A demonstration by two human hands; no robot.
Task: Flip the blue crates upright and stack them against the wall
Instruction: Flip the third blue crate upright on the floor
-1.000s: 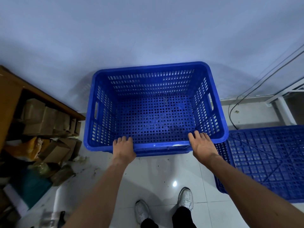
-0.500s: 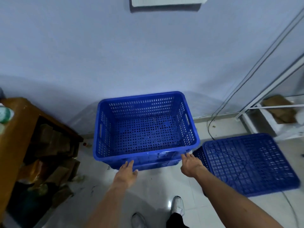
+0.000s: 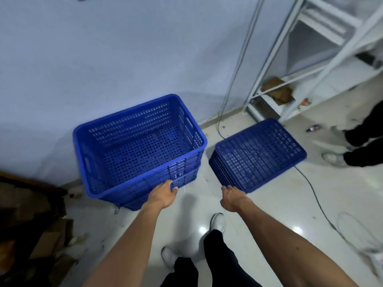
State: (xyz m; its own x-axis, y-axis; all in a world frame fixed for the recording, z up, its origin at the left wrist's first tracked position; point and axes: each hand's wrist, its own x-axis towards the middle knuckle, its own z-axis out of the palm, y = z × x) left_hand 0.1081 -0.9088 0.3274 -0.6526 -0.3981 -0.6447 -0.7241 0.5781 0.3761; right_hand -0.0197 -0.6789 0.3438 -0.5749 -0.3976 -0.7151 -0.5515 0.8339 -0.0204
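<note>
Upright crates [image 3: 134,150] — left grip [image 3: 163,193] touches, uncurled; right grip [image 3: 230,196] slack, empty, beside overturned crate [image 3: 259,154]; cable [image 3: 310,184] alongside.

Glossy white tiled floor [image 3: 269,204] beneath you, stacked upright blue perforated plastic crates [image 3: 132,129] at its wall edge, upside-down blue plastic crate [image 3: 259,154] just beside them, dark cable [image 3: 312,189] trailing past it, white metal shelf frame [image 3: 267,65] in the far right corner, brown cardboard boxes [image 3: 47,239] along your left edge.
</note>
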